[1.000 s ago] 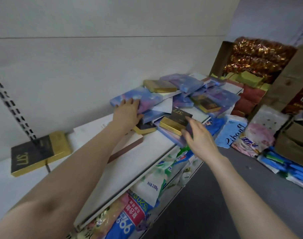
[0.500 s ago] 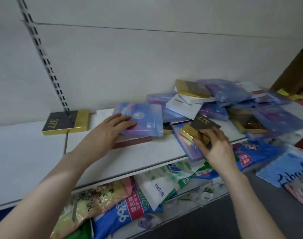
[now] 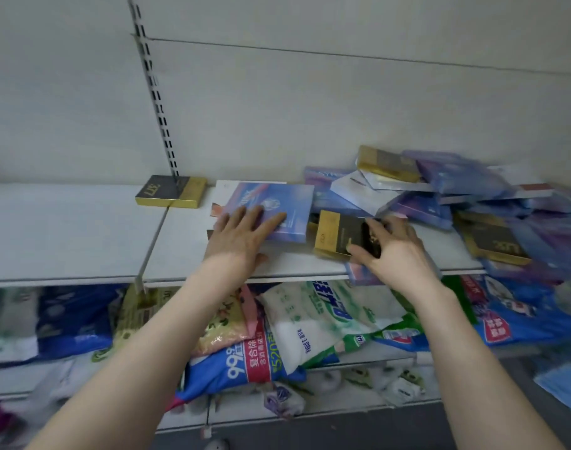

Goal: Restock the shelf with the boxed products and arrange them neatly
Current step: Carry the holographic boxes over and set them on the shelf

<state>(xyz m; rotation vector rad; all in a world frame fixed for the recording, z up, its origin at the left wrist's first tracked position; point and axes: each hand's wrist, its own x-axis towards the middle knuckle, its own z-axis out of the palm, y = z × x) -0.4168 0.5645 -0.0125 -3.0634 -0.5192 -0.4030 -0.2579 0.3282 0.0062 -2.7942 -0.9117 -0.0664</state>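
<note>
Landmark: slotted upright [image 3: 154,92] on the back wall. Left of it, only the white shelf [image 3: 66,235] shows. At its foot, a lone black-and-gold box [image 3: 170,191] lies flat, seemingly placed. Just right of the upright, left hand [image 3: 242,235] flat, fingers straight, pressing on a blue box [image 3: 277,206] that lies over other flat packs. Further right, right hand [image 3: 398,251] curled round a second black-and-gold box [image 3: 339,233], gripping its dark end; lifted or resting, cannot tell. Far right of the upright, a loose heap [image 3: 456,196] of blue and gold boxes, overlapping, unsorted. Judgement: early going. One box set, nearly the whole heap left to sort and line up.
</note>
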